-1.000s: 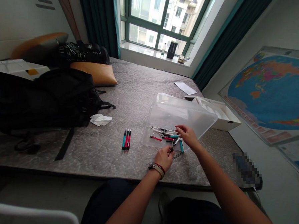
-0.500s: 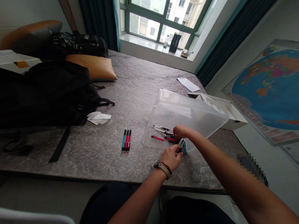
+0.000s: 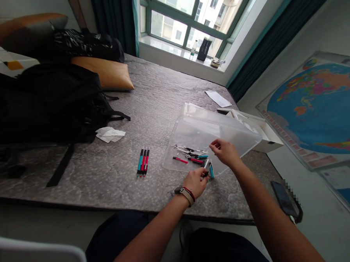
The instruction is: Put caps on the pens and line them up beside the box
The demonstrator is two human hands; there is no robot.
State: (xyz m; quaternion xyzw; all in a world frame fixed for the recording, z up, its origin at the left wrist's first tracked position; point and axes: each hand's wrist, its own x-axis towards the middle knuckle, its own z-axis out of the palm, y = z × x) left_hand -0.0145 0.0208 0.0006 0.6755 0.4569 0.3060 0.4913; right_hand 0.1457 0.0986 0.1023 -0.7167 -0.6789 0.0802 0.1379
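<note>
My left hand (image 3: 196, 182) is closed around a white pen piece with a dark end (image 3: 206, 163), near the front edge of the clear plastic bin (image 3: 194, 126). My right hand (image 3: 225, 152) hovers over the bin with thumb and fingers pinched; anything between them is too small to make out. Below it lies a loose pile of pen parts (image 3: 196, 156) in white, black, red and teal. A red pen barrel (image 3: 180, 159) lies apart on the pile's left. Further left, one teal pen (image 3: 140, 161) and two red pens (image 3: 144, 162) lie side by side.
Crumpled tissue (image 3: 110, 134) and a black backpack (image 3: 59, 102) lie on the left of the mattress (image 3: 157, 85). Behind the bin stand an open white box (image 3: 269, 136) and a sheet of paper (image 3: 218, 98). A phone (image 3: 283, 197) is at the right edge.
My right hand has lifted off the pile and moved right, uncovering a teal piece there. My left hand keeps its hold on the white pen piece. The view has shifted slightly.
</note>
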